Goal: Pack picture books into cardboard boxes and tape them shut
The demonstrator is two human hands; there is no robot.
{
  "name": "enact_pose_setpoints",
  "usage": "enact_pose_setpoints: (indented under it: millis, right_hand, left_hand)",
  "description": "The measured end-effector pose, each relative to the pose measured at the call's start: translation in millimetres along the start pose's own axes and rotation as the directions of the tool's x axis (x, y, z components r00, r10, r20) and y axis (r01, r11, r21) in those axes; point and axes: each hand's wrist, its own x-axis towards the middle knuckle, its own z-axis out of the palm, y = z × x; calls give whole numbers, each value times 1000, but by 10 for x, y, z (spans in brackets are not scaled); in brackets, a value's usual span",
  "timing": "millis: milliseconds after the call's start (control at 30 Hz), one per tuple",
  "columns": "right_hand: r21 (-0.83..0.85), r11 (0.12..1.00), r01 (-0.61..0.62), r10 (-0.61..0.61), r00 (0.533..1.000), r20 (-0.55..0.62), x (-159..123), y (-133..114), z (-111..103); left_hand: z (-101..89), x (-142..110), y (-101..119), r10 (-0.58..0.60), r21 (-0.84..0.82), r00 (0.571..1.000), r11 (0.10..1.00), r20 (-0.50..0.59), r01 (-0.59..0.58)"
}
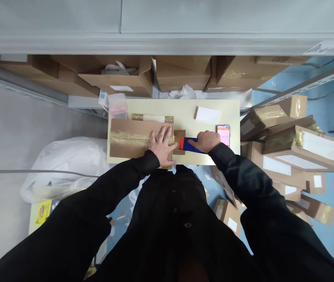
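A long cardboard box (131, 147) with clear yellowish tape along its middle lies on the cream table (184, 107). My left hand (164, 147) rests on its right end with fingers spread, pressing flat on the top. In my closed right hand (206, 141) is a blue tool (192, 145) with an orange-red end. That end points left at the box's taped right edge, close to my left thumb. Whether it touches the cardboard, I cannot tell. Under the tool lies a small brown cardboard piece (180, 152).
Behind the box sits another taped carton (168, 118). A white slip or small box (207, 114) and a lit phone (223, 135) are on the table's right. Open cartons (183, 74) line the shelf behind. Stacked parcels (281, 166) crowd the right; a white plastic bag (67, 164) bulges at left.
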Motion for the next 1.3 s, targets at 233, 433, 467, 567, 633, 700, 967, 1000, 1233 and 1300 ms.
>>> enact_pose_setpoints:
  millis: [233, 433, 467, 567, 633, 700, 967, 1000, 1233, 1300]
  right_hand:
    - [-7, 999, 34, -34, 999, 16, -18, -454, 97]
    - [197, 946, -257, 288, 945, -153, -327, 167, 209]
    - [238, 936, -261, 300, 943, -146, -387, 226, 252]
    - [320, 917, -240, 295, 946, -135, -544, 275, 426]
    - [334, 912, -237, 298, 944, -144, -593, 214, 561]
    - [326, 908, -263, 323, 936, -142, -571, 103, 693]
    - [330, 886, -327, 345, 938, 3, -264, -257, 1064]
    - [327, 889, -319, 335, 942, 7, -274, -262, 1082]
    - [373, 916, 146, -25, 950, -311, -244, -267, 807]
    - [418, 867, 272, -167, 948, -272, -115, -358, 668]
  left_hand:
    - [97, 34, 183, -121, 24, 991, 992, -61, 123]
    - [82, -3, -2, -159, -77, 980, 986, -121, 150]
    - [59, -35, -74, -132, -76, 984, 989, -116, 124]
    - [9, -177, -327, -52, -17, 993, 999, -106, 51]
    - [8, -255, -472, -67, 16, 992, 997, -111, 69]
    - [29, -262, -550, -112, 10, 985, 993, -133, 114]
    - [31, -20, -482, -151, -93, 959, 987, -238, 132]
    - [36, -82, -510, -138, -97, 961, 988, -239, 117]
    - [515, -1050, -1108, -584, -450, 733, 790, -349, 415]
    - [733, -1208, -1273, -669, -634, 675, 675, -310, 378]
